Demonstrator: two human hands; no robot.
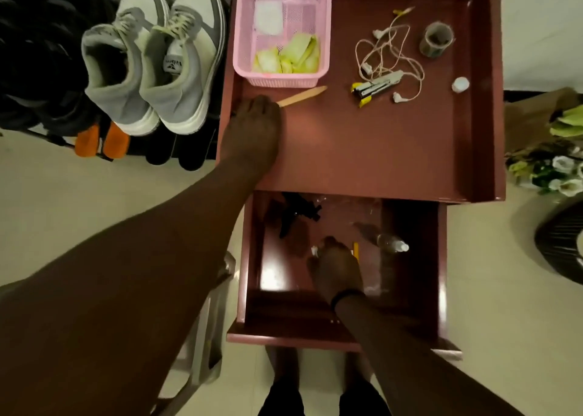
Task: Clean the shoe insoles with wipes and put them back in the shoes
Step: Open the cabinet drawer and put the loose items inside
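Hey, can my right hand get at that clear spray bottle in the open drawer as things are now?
Probably yes. The right hand is already inside the open drawer, and the clear spray bottle lies just beside it with nothing visible lying between them.

Dim warm light, soft blur, glare inside the drawer (274, 276).

Blurred, unreadable logo on sneaker tongue (173, 63)
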